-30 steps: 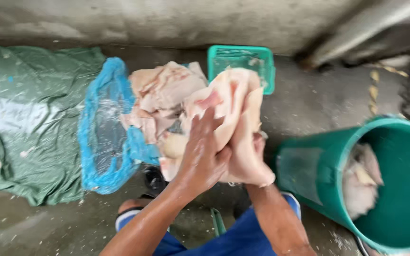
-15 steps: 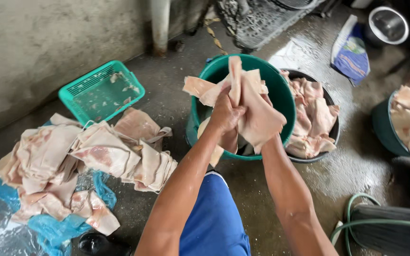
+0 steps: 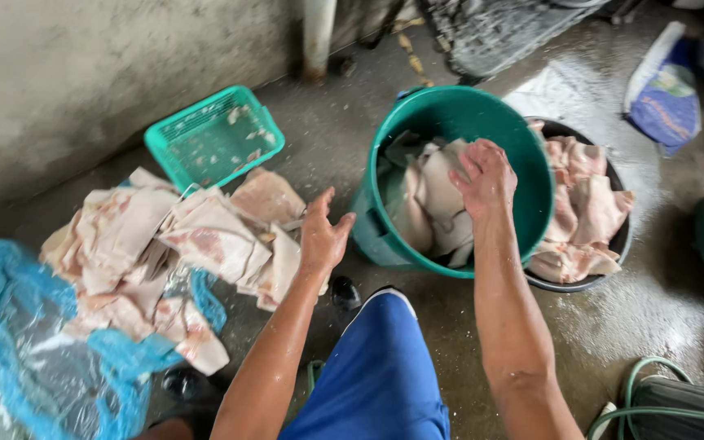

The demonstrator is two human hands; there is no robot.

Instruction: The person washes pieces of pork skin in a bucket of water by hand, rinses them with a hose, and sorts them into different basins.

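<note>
My right hand (image 3: 486, 173) is over the mouth of a green bucket (image 3: 523, 220), fingers curled down above the pale meat slabs (image 3: 429, 204) lying inside; I cannot tell if it touches them. My left hand (image 3: 322, 236) hovers empty with fingers spread between the bucket and a heap of pale pink meat slabs (image 3: 181, 244) on the floor. That heap rests partly on a blue plastic sheet (image 3: 34, 342).
A green plastic basket (image 3: 213, 138) stands by the wall. A dark basin with more slabs (image 3: 588, 204) sits right of the bucket. A blue and white sack (image 3: 666, 90) lies at the back right, a green hose (image 3: 653, 399) at the lower right. The concrete floor is wet.
Both hands held a slab up over the bucket; it now lies in the bucket. My left hand has swung back left toward the heap, my right hand stays over the bucket.
</note>
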